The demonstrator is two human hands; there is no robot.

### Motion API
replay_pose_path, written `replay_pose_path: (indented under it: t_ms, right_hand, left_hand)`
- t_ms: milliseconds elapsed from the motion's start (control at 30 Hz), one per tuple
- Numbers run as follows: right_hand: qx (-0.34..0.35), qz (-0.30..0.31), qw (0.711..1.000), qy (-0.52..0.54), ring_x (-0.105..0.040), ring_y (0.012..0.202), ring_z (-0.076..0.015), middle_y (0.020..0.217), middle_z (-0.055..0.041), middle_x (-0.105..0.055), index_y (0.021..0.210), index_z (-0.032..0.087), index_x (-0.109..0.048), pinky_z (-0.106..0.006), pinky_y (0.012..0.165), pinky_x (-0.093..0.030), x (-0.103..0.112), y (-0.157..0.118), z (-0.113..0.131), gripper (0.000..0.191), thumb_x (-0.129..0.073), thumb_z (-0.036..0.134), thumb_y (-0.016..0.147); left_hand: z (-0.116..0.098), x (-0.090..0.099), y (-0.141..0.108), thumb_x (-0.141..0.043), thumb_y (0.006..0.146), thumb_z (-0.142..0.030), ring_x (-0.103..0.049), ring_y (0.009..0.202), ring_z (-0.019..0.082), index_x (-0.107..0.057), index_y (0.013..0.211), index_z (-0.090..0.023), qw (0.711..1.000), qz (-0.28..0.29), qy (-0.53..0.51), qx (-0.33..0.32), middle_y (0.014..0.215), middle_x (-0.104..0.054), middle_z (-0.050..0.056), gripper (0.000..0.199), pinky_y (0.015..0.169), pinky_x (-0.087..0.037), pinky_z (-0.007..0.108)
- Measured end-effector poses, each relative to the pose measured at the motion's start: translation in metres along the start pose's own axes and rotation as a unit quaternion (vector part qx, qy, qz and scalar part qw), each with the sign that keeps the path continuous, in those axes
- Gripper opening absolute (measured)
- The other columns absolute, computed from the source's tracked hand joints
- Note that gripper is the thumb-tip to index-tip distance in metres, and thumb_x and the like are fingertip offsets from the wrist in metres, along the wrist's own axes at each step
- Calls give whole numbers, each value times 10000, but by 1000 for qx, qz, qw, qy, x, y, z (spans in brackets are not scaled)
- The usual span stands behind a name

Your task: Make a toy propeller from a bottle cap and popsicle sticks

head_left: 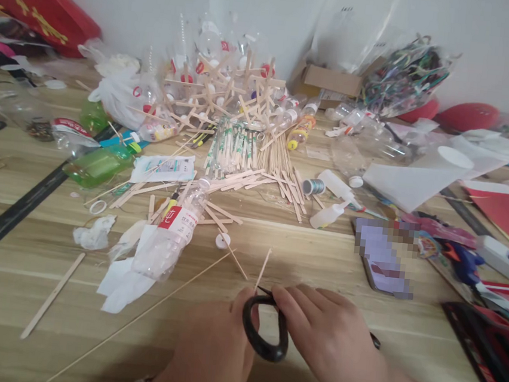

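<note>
Near the front edge, my right hand [331,327] is closed around a pair of black-handled scissors [282,344]. One handle loop shows in front of my left hand, and a bit of black pokes out behind my right hand. My left hand [210,346] is closed too, pinching a thin wooden stick [264,267] that points up and away. The stick's lower end is hidden by my fingers, close to the scissors; whether the blades touch it I cannot tell. Just beyond lie a long bamboo skewer [144,312] and a white bottle cap [222,241].
A clear plastic bottle [174,231] lies left of centre, near a flat craft stick [53,295]. Behind are piled sticks [236,141], several bottles and a cardboard box [330,81]. Glue bottles [326,215], a phone [383,257] and red paper [506,215] lie rightward.
</note>
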State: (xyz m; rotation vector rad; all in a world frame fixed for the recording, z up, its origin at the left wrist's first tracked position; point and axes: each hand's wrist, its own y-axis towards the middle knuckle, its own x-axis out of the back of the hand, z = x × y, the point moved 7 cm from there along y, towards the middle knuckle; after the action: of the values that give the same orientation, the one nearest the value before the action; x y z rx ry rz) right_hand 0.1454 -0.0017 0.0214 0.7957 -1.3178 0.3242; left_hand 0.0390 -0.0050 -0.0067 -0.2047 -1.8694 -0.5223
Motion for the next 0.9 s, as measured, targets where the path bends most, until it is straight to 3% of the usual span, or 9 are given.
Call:
replay_pose_path:
  t_ms: [100, 200, 233, 367, 467, 633, 700, 833, 900]
  right_hand:
    - [-101, 27, 983, 153, -636, 492, -132, 613, -11, -677, 793, 191, -587, -216, 460, -432, -9, -1, -11, 324, -340, 198, 1003]
    - [-208, 76, 909, 352, -628, 453, -82, 554, 38, -647, 705, 210, -533, -144, 438, -438, -27, -5, -17, 323, -396, 215, 998]
    - [-209, 71, 905, 363, -634, 460, -80, 564, 40, -654, 724, 209, -538, -139, 443, -444, -27, -4, -16, 315, -389, 211, 1001]
    - [-65, -15, 990, 124, -679, 563, -141, 718, -33, -726, 939, 172, -595, -225, 496, -467, -2, 3, -6, 332, -281, 229, 1030]
    - [16, -45, 999, -16, -667, 588, -156, 732, -63, -724, 1013, 124, -585, -259, 499, -443, 7, 2, 2, 398, -188, 163, 1028]
    - [38, -65, 997, -27, -656, 645, -162, 779, -66, -726, 1068, 113, -568, -281, 549, -446, 8, -1, 0, 344, -228, 136, 1022]
    - [23, -76, 997, 2, -651, 642, -159, 769, -53, -720, 1080, 125, -565, -277, 559, -444, 5, -4, -4, 315, -256, 160, 1031]
    - [-2, -111, 993, 40, -654, 648, -159, 772, -43, -720, 1075, 146, -573, -276, 584, -450, 2, -9, -9, 254, -326, 184, 1028]
    - [-11, -126, 990, 63, -660, 663, -159, 779, -41, -722, 1059, 160, -577, -275, 592, -460, 3, -11, -7, 233, -348, 172, 1018]
  left_hand:
    - [-3, 3, -2, -439, 838, -72, -607, 359, 221, -636, 918, -161, 998, -36, 49, -35, 480, -630, -7, 230, 341, -370, 304]
    - [-9, 8, -4, -440, 818, -23, -585, 353, 204, -613, 983, -110, 989, -87, 81, -88, 478, -604, -18, 254, 344, -377, 305]
    - [-9, 9, -4, -438, 821, -22, -582, 353, 200, -604, 1003, -100, 987, -98, 83, -94, 479, -599, -21, 258, 348, -384, 303]
    - [-5, 5, -4, -435, 843, -61, -598, 369, 208, -606, 1004, -132, 992, -76, 74, -68, 494, -621, -13, 245, 353, -390, 301]
    - [2, -4, -8, -423, 864, -121, -625, 396, 228, -617, 1054, -156, 999, -27, 33, -24, 533, -663, 11, 274, 369, -400, 306]
    - [8, 1, -10, -360, 952, -235, -694, 603, 234, -585, 1202, -191, 984, -8, -178, 12, 766, -745, 67, 340, 523, -476, 310]
    - [12, 1, -5, -323, 991, -323, -682, 678, 214, -608, 1154, -212, 942, 35, -327, 66, 775, -722, 59, 347, 579, -470, 285]
    - [9, -21, -6, -360, 939, -614, -391, 458, 107, -577, 1052, -186, 743, 198, -605, 208, 525, -426, -69, 493, 444, -285, 209]
    - [6, -27, -9, -406, 893, -675, -280, 472, 92, -537, 973, -193, 676, 225, -665, 223, 541, -340, -96, 506, 446, -218, 209]
